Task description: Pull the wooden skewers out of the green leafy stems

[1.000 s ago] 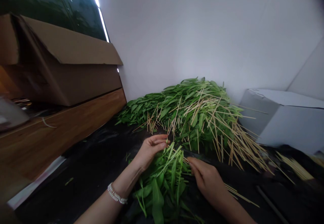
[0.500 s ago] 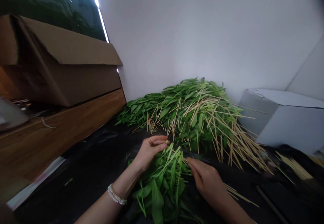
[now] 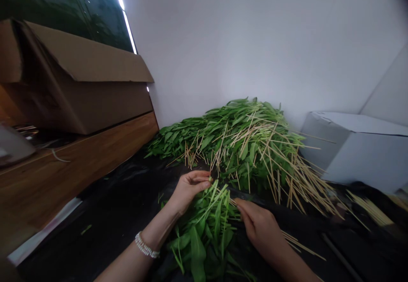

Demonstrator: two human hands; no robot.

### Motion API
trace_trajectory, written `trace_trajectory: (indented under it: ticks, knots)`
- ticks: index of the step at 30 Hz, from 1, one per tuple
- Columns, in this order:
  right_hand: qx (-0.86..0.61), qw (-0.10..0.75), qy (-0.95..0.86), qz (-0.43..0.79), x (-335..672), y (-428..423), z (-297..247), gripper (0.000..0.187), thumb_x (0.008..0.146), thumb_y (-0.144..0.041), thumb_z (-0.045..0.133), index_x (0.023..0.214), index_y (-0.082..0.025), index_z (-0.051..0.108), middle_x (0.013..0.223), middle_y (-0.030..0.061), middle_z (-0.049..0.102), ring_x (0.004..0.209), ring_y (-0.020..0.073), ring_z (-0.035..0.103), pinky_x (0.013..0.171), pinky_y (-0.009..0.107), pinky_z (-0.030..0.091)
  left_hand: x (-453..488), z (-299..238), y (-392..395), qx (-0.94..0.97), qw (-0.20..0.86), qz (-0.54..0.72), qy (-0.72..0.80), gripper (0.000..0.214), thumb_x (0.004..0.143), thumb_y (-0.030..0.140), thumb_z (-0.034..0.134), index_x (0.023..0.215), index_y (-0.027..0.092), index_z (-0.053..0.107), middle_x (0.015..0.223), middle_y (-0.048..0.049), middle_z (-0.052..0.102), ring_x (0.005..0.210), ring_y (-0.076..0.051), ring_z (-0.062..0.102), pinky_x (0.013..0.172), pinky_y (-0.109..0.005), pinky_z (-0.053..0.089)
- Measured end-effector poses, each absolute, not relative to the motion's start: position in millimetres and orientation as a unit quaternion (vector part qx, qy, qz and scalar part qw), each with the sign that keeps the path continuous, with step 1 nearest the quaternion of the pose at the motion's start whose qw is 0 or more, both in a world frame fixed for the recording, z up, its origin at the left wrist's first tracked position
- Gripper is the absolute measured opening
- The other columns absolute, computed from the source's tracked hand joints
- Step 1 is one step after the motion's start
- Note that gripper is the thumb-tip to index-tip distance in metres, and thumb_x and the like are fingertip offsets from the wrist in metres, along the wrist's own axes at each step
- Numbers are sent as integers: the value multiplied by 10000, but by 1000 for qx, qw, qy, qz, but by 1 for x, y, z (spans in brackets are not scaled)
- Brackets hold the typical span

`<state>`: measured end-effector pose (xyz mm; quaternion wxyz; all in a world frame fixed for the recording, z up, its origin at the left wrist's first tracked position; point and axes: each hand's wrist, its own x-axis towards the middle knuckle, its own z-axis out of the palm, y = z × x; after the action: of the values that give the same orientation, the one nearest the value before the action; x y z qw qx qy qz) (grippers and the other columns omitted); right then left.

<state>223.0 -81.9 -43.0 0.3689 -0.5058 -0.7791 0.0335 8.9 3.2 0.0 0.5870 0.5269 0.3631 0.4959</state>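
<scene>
My left hand (image 3: 190,191), with a white beaded bracelet on its wrist, pinches the pale cut end of a green stem (image 3: 210,179) between thumb and fingertips. Just below it lies a loose bunch of leafy greens (image 3: 204,235), stems pointing away from me. On the right of the bunch, my right hand (image 3: 256,220) is closed on a thin wooden skewer (image 3: 233,202), its tip toward the stems. The fingers partly hide how many skewers it grips. More skewers (image 3: 302,246) show beside the right wrist.
Against the white wall rises a big heap of leafy greens (image 3: 223,120), with many skewers (image 3: 306,180) stuck in it. A white box (image 3: 360,150) stands at right. An open cardboard box (image 3: 105,103) rests on a wooden ledge (image 3: 95,150) at left. Black sheeting (image 3: 121,214) covers the work surface.
</scene>
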Motion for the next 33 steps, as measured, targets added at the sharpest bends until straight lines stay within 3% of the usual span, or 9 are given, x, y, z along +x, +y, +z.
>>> trace_trajectory:
  ticks: [33]
  knots:
    - [-499, 371, -783, 13, 222, -82, -43, 336, 914, -161, 345, 1099, -184, 625, 968, 64, 713, 837, 167, 690, 796, 283, 549, 9, -2, 4, 531, 612, 464, 359, 340, 653, 295, 795, 939, 131, 714, 878, -101, 744, 774, -172, 679, 782, -279, 497]
